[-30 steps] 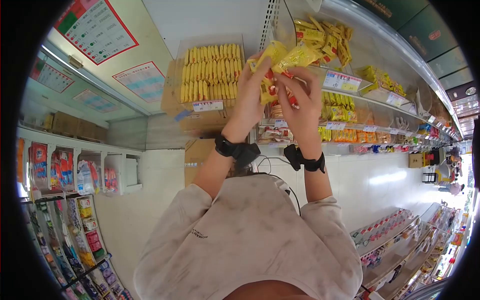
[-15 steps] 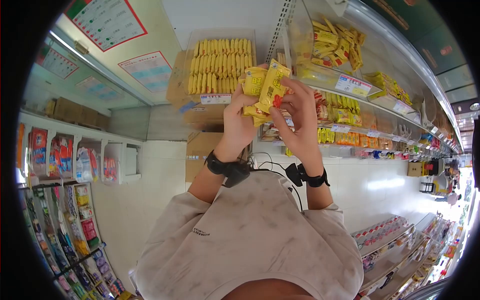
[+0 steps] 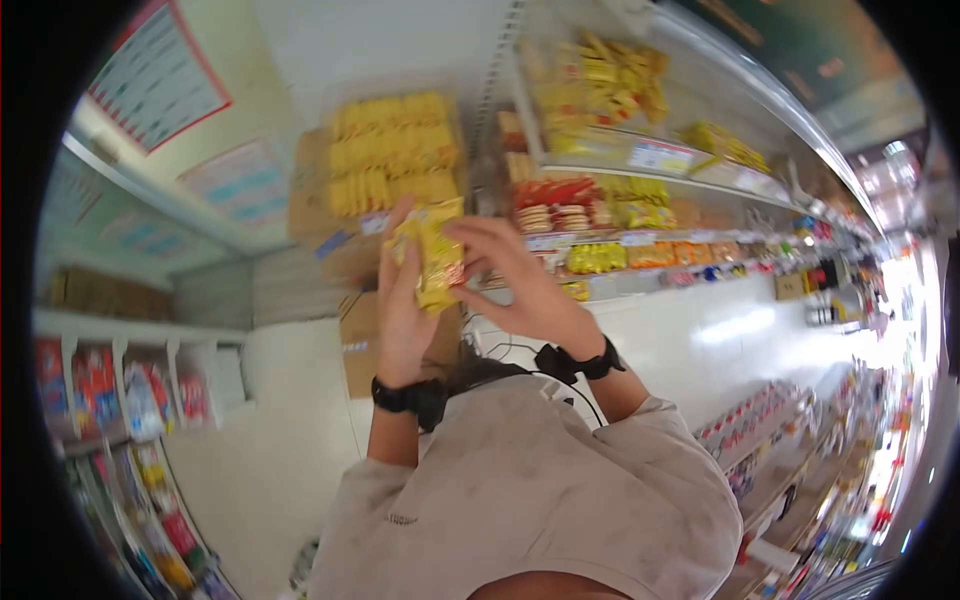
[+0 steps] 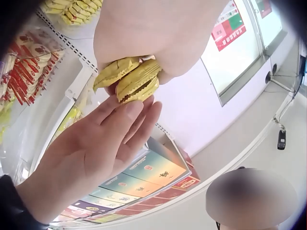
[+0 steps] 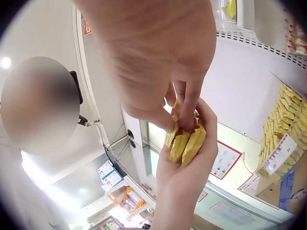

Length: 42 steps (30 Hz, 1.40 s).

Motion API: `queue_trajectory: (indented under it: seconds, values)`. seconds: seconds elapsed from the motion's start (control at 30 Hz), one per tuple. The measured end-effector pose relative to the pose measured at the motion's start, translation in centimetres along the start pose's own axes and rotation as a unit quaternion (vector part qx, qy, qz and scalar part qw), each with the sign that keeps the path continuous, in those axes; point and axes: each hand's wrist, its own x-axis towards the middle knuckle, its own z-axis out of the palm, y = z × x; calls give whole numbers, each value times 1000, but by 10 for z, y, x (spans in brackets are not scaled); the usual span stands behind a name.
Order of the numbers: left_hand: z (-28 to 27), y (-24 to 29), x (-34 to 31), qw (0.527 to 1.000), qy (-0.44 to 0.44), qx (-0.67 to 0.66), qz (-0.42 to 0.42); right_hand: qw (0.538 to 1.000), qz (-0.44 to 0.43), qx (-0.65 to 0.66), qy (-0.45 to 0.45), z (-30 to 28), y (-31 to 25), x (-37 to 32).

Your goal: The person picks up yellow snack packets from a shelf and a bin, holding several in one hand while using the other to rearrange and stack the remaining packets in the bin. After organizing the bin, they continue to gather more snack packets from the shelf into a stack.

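Note:
In front of the chest, a small bundle of yellow snack packets (image 3: 440, 262) is held between both hands. My left hand (image 3: 402, 315) grips the bundle from the left, fingers around its side. From the right, my right hand (image 3: 520, 285) pinches the packets' edge between thumb and fingers. Crimped ends of the packets (image 4: 139, 79) stick out from the left palm in the left wrist view, with the right fingertips touching them. In the right wrist view, the packets (image 5: 187, 146) lie in the left palm (image 5: 180, 182), and the right thumb and fingers reach onto their upper ends.
Behind the hands, a clear bin (image 3: 395, 150) of upright yellow packets stands on a cardboard box (image 3: 312, 190). Shelves with price tags (image 3: 660, 155) and more bagged snacks run along the right. Another carton (image 3: 365, 350) sits on the floor below.
The head view has shifted, and both hands with the packets now appear farther left and lower in it. The packets, fanned apart earlier, are now closer together.

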Motion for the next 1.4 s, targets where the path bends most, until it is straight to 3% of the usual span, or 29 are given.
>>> queue_trajectory:
  seconds: [0.1,0.2,0.27,0.47,0.57,0.63,0.67,0.73,0.83,0.93,1.13,1.23,1.37,1.4]
  values:
    - [-13,-7,-6,997,-20,-64,-35,997,-9,-72,-10,-2,-5,-3]
    - [-16,-7,-7,995,-73,-14,-64,994,8,-109,-26,-12,-15,-7]
    - [-9,-8,-5,996,-75,30,-38,991,48,-111,-50,-23,-21,-8]
    - [1,-14,12,998,-59,31,-14,979,-113,-167,-25,-50,-14,5]
    - [2,-18,27,998,-41,38,6,990,-48,-111,71,-109,-28,17]
    - [4,-21,34,998,-24,55,18,961,-95,-195,170,-151,-24,33]
    - [5,-23,36,998,-9,61,23,955,-75,-220,183,-170,-24,42]
    - [8,-26,40,997,14,70,31,956,8,-267,125,-207,2,62]
    - [13,-31,45,997,22,64,47,928,162,-333,-47,-253,77,81]
    - [13,-34,47,997,5,49,64,934,194,-263,-145,-259,80,98]
    - [24,-38,43,993,-24,54,99,932,173,-270,-168,-256,76,104]
    - [26,-41,46,991,-33,72,104,963,113,-238,-52,-266,63,88]
    - [32,-42,47,993,-23,60,95,944,25,-272,184,-245,-3,40]
    - [35,-43,46,995,-14,53,88,949,17,-227,220,-232,-12,29]
